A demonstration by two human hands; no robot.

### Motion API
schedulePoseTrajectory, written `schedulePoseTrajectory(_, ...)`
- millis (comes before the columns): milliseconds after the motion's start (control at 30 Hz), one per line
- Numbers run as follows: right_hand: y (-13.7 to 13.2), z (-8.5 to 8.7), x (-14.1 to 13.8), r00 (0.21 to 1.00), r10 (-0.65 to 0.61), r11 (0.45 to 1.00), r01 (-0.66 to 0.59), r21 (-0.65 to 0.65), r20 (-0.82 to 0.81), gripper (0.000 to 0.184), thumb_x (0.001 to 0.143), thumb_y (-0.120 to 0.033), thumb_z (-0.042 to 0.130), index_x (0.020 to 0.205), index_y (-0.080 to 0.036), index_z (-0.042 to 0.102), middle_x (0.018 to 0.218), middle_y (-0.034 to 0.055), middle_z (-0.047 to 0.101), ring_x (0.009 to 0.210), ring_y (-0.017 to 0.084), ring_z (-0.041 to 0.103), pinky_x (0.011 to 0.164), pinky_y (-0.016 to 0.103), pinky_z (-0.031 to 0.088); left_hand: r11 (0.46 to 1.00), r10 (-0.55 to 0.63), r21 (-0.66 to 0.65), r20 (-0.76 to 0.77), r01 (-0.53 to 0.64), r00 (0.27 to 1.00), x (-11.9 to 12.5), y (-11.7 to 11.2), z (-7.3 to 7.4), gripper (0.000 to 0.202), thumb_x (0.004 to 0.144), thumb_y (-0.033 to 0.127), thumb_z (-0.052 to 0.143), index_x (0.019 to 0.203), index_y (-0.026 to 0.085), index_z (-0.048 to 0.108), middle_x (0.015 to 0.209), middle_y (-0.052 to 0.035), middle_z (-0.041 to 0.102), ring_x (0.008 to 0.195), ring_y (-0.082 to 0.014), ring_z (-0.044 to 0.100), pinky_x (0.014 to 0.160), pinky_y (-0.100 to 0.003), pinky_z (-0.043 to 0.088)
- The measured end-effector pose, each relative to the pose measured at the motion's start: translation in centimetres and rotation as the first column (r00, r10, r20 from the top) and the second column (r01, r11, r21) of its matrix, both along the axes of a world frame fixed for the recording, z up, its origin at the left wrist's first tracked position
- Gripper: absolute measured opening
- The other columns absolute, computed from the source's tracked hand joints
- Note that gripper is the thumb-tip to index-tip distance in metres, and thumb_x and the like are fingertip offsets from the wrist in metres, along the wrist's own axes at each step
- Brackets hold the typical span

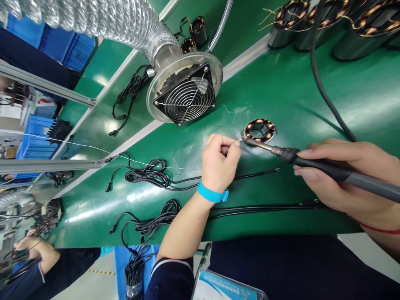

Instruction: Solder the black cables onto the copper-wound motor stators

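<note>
My right hand (pixel 353 179) grips a soldering iron (pixel 325 167) by its dark handle. The iron's tip meets the near left rim of a small ring-shaped stator (pixel 260 130) with copper windings, which lies on the green bench. My left hand (pixel 220 160), wearing a blue wristband (pixel 212 193), is closed in a pinch just left of the stator. A thin solder wire (pixel 150 163) runs from the far left into this hand. A short yellowish end shows at the fingertips, close to the iron's tip. Faint smoke hangs beyond my left hand.
A fume extractor fan (pixel 187 98) on a silver duct hangs over the bench. Coiled black cables (pixel 150 173) lie left and nearer me. Larger stators (pixel 287 25) stand at the back right. The iron's cord (pixel 321 83) loops at right. A co-worker's hand (pixel 29 241) is at far left.
</note>
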State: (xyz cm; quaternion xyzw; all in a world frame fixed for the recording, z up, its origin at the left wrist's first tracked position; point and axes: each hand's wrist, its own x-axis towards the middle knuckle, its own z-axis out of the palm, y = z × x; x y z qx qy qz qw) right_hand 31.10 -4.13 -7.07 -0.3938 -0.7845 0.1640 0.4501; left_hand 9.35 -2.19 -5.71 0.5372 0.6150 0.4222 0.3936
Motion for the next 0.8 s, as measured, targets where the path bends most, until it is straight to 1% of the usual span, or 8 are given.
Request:
schedulePoseTrajectory(167,-0.1,-0.1,0.2,1.0,0.018,1.0,-0.019,-0.017,-0.022,0.011,0.105,-0.035,0.063,0.107,-0.024,0.063,0.081,0.0024,0.07,0.052,0.009,0.06,0.041,0.022,0.042,1.0,0.001,0.009,0.022,-0.002,1.0,0.0,0.0,-0.3,0.016,0.087,0.012,0.069,0.074,0.019,0.062,0.076,0.0031,0.055,0.067,-0.0092,0.05,0.064,-0.024,0.04)
schedulePoseTrajectory(233,-0.1,-0.1,0.1,0.999,0.025,1.0,-0.025,-0.003,-0.035,0.01,0.105,-0.033,0.063,0.11,-0.024,0.062,0.081,0.0025,0.069,0.056,0.01,0.063,0.045,0.023,0.046,1.0,0.004,0.007,0.011,-0.004,1.0,0.0,0.0,-0.3,0.016,0.087,0.012,0.069,0.074,0.019,0.062,0.076,0.0031,0.055,0.067,-0.0091,0.05,0.064,-0.024,0.04)
schedulePoseTrajectory(300,-0.1,0.1,-0.1,1.0,0.015,1.0,-0.014,0.018,-0.025,0.011,0.105,-0.031,0.063,0.112,-0.024,0.061,0.084,0.0032,0.07,0.063,0.012,0.066,0.052,0.024,0.051,1.0,0.007,0.007,0.005,-0.007,1.0,0.1,0.0,-0.3,0.017,0.087,0.011,0.069,0.074,0.019,0.061,0.075,0.0032,0.055,0.066,-0.0089,0.049,0.063,-0.024,0.04)
schedulePoseTrajectory(433,0.1,1.3,-0.9,0.995,-0.086,0.996,0.086,0.008,0.047,0.013,0.106,-0.029,0.063,0.118,-0.025,0.061,0.096,0.0037,0.073,0.075,0.014,0.069,0.071,0.027,0.058,1.0,0.001,0.025,0.011,-0.001,1.0,0.1,0.1,-0.3,0.018,0.086,0.009,0.069,0.073,0.019,0.061,0.074,0.0034,0.055,0.066,-0.0089,0.05,0.063,-0.024,0.04)
schedulePoseTrajectory(567,0.5,2.7,-1.6,0.988,-0.032,0.999,0.03,0.015,0.151,0.025,0.11,-0.032,0.056,0.134,-0.029,0.062,0.114,0.0016,0.076,0.096,0.016,0.074,0.087,0.027,0.06,1.0,0.0,0.022,0.018,0.0,1.0,0.1,0.1,-0.2,0.018,0.086,0.01,0.069,0.073,0.019,0.061,0.074,0.0039,0.054,0.065,-0.0088,0.049,0.063,-0.024,0.039)
schedulePoseTrajectory(633,1.0,3.0,-1.8,0.984,-0.029,0.999,0.023,0.035,0.177,0.03,0.112,-0.033,0.054,0.141,-0.028,0.06,0.124,0.0014,0.076,0.101,0.016,0.075,0.088,0.027,0.059,1.0,0.004,0.011,0.013,-0.004,1.0,0.1,0.1,-0.1,0.018,0.086,0.01,0.069,0.073,0.019,0.061,0.074,0.004,0.054,0.064,-0.0087,0.048,0.063,-0.025,0.039)
schedulePoseTrajectory(733,1.8,2.9,-2.1,0.974,-0.063,0.998,0.063,0.009,0.218,0.032,0.114,-0.033,0.047,0.144,-0.025,0.057,0.12,0.0019,0.077,0.095,0.017,0.076,0.078,0.029,0.058,1.0,0.006,0.004,-0.003,-0.006,1.0,0.1,0.2,0.0,0.019,0.086,0.01,0.069,0.072,0.019,0.061,0.073,0.004,0.053,0.065,-0.0091,0.048,0.065,-0.025,0.04)
schedulePoseTrajectory(800,2.4,2.4,-2.5,0.971,-0.051,0.998,0.055,-0.009,0.234,0.032,0.114,-0.034,0.044,0.142,-0.024,0.057,0.118,0.0032,0.077,0.094,0.02,0.075,0.076,0.033,0.056,1.0,0.003,0.003,-0.019,-0.003,1.0,0.1,0.2,0.1,0.019,0.086,0.009,0.069,0.072,0.019,0.06,0.073,0.0038,0.054,0.066,-0.0095,0.049,0.066,-0.025,0.04)
